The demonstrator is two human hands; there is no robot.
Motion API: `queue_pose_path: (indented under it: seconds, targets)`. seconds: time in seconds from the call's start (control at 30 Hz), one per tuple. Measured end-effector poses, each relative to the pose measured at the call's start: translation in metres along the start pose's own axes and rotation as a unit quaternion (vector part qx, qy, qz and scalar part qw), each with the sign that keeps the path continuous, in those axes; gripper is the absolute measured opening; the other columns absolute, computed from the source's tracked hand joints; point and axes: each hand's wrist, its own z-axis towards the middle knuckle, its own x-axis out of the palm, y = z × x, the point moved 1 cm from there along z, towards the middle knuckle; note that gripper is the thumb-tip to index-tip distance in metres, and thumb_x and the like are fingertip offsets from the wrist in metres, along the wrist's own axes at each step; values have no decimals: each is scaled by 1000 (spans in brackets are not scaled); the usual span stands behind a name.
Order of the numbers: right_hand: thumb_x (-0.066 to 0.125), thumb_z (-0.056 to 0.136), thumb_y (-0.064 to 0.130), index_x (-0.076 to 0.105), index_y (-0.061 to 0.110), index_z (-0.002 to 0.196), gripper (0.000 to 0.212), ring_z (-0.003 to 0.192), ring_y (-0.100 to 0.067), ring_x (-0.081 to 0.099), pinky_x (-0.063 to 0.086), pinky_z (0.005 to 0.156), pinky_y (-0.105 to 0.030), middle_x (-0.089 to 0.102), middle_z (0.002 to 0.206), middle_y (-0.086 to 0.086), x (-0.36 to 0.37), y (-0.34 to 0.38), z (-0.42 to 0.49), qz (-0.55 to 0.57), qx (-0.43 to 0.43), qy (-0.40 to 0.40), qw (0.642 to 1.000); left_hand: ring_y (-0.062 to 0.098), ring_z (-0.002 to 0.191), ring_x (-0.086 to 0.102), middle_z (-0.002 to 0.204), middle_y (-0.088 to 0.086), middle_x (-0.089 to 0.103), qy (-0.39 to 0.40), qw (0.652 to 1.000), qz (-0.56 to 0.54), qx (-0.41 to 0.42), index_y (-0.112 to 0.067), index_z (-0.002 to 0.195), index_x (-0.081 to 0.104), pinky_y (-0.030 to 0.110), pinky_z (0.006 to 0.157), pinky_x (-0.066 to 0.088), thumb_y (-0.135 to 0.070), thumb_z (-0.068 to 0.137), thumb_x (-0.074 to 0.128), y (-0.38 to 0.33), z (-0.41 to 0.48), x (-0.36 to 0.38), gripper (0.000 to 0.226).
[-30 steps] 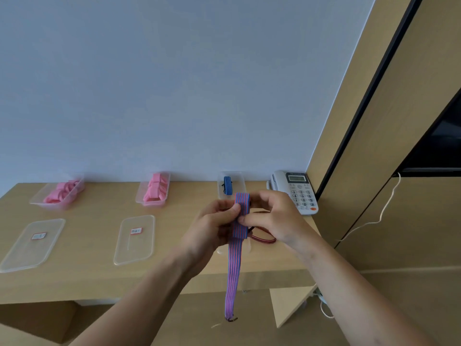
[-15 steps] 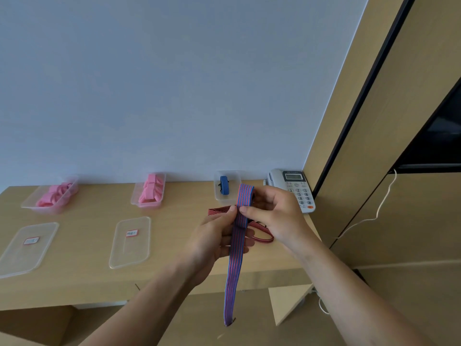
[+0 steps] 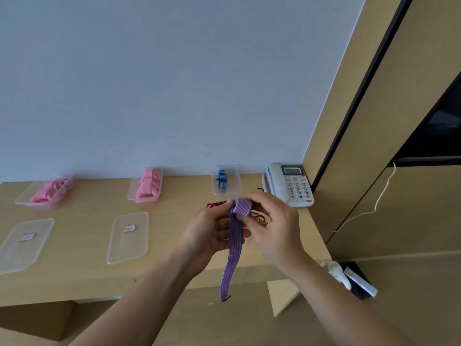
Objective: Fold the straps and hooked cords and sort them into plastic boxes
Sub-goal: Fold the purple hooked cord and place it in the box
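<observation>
I hold a blue-and-red striped hooked cord [image 3: 234, 248] above the desk's front edge. Its top is wound into a small fold between the fingertips of my left hand [image 3: 212, 236] and my right hand [image 3: 272, 228]. The rest hangs down to a dark hook at its lower end. A red striped cord [image 3: 216, 204] lies on the desk behind my hands, mostly hidden. At the back, a clear box [image 3: 226, 182] holds one folded blue cord [image 3: 222, 179]. Two more clear boxes [image 3: 146, 186] [image 3: 45, 193] hold folded pink straps.
Two clear lids with red-edged labels [image 3: 128, 237] [image 3: 23, 244] lie flat on the wooden desk [image 3: 82, 270]. A white desk phone [image 3: 290, 184] stands at the back right by a wooden wall panel. Small items lie on the floor at the right [image 3: 349, 278].
The cord's top has been wound over into a tighter fold between my fingertips, and the hanging tail is shorter. The view has shifted a little.
</observation>
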Motion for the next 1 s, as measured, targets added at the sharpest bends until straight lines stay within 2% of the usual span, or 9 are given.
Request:
queue_pose_path:
  seconds: [0.07, 0.17, 0.27, 0.4, 0.53, 0.63, 0.77, 0.9, 1.0]
  targets:
    - [77, 77, -8, 73, 9, 106, 34, 94, -11, 68, 50, 85, -16, 73, 101, 1, 2, -1, -5, -57, -76, -7, 995, 25, 74, 74, 92, 13, 77, 9, 1000, -28, 1, -12, 96, 80, 36, 70, 62, -34, 101, 58, -3, -1, -2, 32]
    - [76, 78, -7, 73, 4, 107, 32, 101, -18, 67, 50, 92, -23, 72, 108, -3, 5, -6, -11, -124, -139, -20, 982, 24, 75, 71, 92, 12, 75, 10, 998, -56, 2, -11, 93, 80, 37, 71, 60, -28, 100, 58, -4, 0, -5, 29]
    - [79, 78, 4, 71, 1, 112, 34, 109, -20, 65, 52, 94, -33, 70, 117, -6, 9, -8, -17, -121, -150, 6, 981, 26, 78, 69, 93, 15, 73, 3, 998, -70, 7, -8, 91, 81, 36, 71, 57, -23, 98, 58, -5, 1, -10, 28]
    - [77, 86, 28, 72, 3, 112, 37, 114, -22, 63, 50, 97, -36, 67, 125, -8, 11, -6, -22, -111, -150, 53, 981, 25, 73, 69, 90, 15, 72, 7, 997, -72, 27, -5, 98, 79, 37, 65, 55, -20, 97, 60, -8, 1, -14, 25]
    - [78, 84, 17, 76, 4, 101, 21, 110, -23, 64, 52, 93, -38, 70, 119, -8, 9, -1, -23, -99, -142, 43, 984, 21, 71, 68, 90, 13, 72, 21, 997, -42, 66, -8, 97, 81, 32, 60, 56, -9, 98, 58, -8, -1, -16, 23]
    - [79, 80, 8, 77, 8, 94, 14, 100, -17, 68, 54, 83, -39, 73, 105, 0, 6, 3, -16, -73, -88, 16, 993, 23, 75, 69, 92, 15, 73, 35, 995, -16, 87, -10, 99, 82, 31, 62, 57, -6, 101, 54, -3, -2, -15, 28]
    - [77, 82, 10, 70, 16, 119, 38, 106, -12, 64, 53, 89, -39, 69, 110, 5, 6, 4, -5, -11, 97, 77, 992, 27, 90, 73, 110, 19, 76, 57, 992, 7, 115, -7, 114, 77, 36, 74, 61, -5, 104, 51, 0, -1, -13, 28]
    - [73, 86, 6, 68, 30, 122, 44, 107, -6, 62, 52, 92, -35, 67, 116, 8, 3, 3, -2, 32, 145, 158, 976, 25, 93, 74, 109, 16, 78, 63, 991, 30, 115, -16, 107, 80, 43, 83, 62, -2, 104, 51, 2, -3, -14, 33]
    - [71, 87, 4, 68, 32, 122, 45, 106, 5, 60, 52, 91, -24, 67, 114, 16, 5, 2, -1, 30, 161, 176, 971, 27, 95, 73, 111, 18, 77, 50, 992, 32, 107, -11, 110, 77, 48, 91, 59, 1, 104, 51, 4, -1, -15, 30]
